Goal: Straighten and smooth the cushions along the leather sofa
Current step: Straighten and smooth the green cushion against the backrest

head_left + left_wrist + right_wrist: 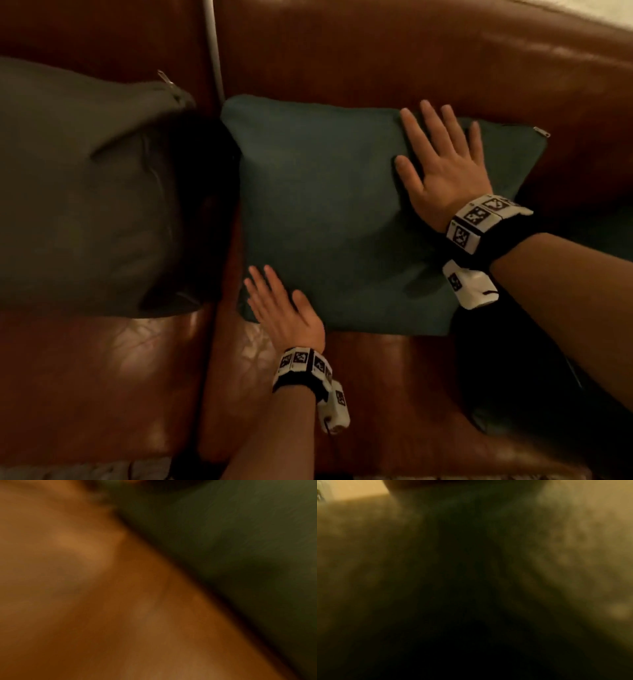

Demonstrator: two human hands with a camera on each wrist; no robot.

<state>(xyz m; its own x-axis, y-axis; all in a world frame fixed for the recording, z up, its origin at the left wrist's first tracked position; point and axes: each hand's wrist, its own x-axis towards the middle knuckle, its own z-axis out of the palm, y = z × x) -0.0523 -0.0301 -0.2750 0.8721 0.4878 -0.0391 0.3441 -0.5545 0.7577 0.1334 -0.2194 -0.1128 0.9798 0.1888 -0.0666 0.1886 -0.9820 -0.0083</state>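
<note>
A dark teal cushion (335, 219) leans against the back of the brown leather sofa (394, 58). My right hand (442, 161) lies flat on its upper right part, fingers spread and straight. My left hand (284, 308) rests with straight fingers on the cushion's lower left corner. To the left a grey-green cushion (78, 192) stands on the neighbouring seat, its zip pull at the top. The left wrist view is a blur of brown leather (102, 601) and dark fabric (240, 547). The right wrist view is dark and blurred.
A seam between two seat pads (209, 359) runs down the middle of the sofa. A dark object (513, 370) lies on the seat under my right forearm. A pale strip of floor or rug (102, 471) shows at the bottom edge.
</note>
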